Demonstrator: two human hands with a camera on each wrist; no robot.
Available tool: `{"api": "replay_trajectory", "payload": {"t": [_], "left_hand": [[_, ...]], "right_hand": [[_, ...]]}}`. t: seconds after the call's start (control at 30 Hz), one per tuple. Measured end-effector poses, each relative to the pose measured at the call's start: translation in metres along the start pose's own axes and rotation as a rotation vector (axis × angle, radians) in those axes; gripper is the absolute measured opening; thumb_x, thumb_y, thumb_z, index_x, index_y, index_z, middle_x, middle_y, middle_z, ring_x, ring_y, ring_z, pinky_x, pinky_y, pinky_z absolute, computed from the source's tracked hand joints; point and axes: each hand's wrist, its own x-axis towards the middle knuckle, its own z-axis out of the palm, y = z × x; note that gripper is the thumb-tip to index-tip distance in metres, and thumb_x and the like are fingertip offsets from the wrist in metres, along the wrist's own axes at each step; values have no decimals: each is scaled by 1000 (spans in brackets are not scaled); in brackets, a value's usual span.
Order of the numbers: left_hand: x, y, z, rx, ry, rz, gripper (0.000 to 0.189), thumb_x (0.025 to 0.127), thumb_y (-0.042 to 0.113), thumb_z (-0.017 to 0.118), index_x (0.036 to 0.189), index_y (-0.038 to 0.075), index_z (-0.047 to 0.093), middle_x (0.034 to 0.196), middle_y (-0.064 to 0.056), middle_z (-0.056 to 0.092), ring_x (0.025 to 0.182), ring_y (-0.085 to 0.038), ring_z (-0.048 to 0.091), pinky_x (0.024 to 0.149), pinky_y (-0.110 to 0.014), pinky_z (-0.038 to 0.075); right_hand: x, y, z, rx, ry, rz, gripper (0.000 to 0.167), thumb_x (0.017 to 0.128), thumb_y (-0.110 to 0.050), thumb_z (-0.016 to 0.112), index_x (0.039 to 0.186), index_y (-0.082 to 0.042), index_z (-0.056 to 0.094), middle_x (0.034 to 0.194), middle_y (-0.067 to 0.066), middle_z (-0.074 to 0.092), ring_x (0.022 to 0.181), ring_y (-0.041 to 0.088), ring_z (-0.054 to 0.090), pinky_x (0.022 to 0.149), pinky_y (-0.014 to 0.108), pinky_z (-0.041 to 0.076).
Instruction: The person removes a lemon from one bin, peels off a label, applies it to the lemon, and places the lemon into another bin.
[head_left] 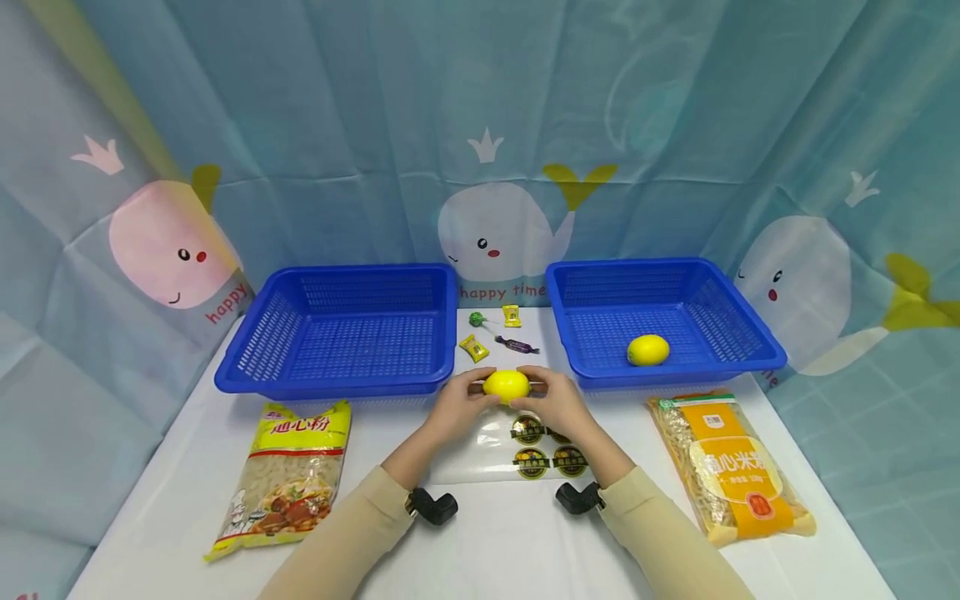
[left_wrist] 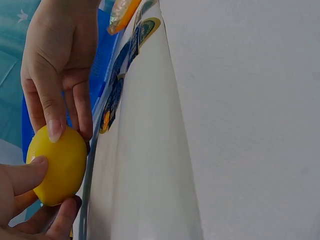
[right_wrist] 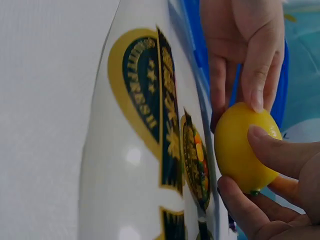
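Note:
A yellow lemon [head_left: 506,386] is held between both hands, above the far edge of a sheet of round black-and-gold fruit stickers [head_left: 532,462]. My left hand [head_left: 459,406] pinches the lemon's left end with thumb and fingers. On its right end, my right hand [head_left: 557,403] does the same. Both thumbs lie against the near side of the lemon [left_wrist: 60,165] in the left wrist view. From the right wrist, a small green tip shows at one end of the lemon [right_wrist: 245,150]. The sheet is shiny and slightly curved.
A blue basket [head_left: 337,390] stands back left; another blue basket [head_left: 675,371] at back right holds a second lemon [head_left: 648,350]. Between them lie several wrapped candies [head_left: 517,345]. Pasta bags lie left [head_left: 288,475] and right [head_left: 731,467]. A curtain [head_left: 360,125] hangs behind.

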Motion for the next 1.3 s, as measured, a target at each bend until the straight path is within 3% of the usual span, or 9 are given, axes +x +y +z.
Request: {"api": "replay_trajectory", "payload": {"t": [0.7,0.97,1.3], "left_hand": [[4,-4,1,17,24,-16,55,91,15,74,142,4,55,132,-17,64,121,-31,61,105,-44,51],[1,-4,2,30,33,-37,54,90,15,75,141,6,56,129,-17,66,115,-32,65,100,-43,54],[-11,-8,0,-4,40,-9,64,89,16,77,145,2,49,136,-20,61,123,-35,61,106,-46,50]], "right_hand": [[3,6,-2,9,-25,26,68,83,-28,84,143,-14,57,143,7,60,125,31,62,108,51,47],[3,7,-2,29,-27,25,66,83,-25,84,143,-15,57,145,8,58,126,31,62,106,48,49],[-9,13,-12,84,-36,10,70,85,-20,82,147,-10,51,143,14,59,127,32,61,105,47,50]]}}
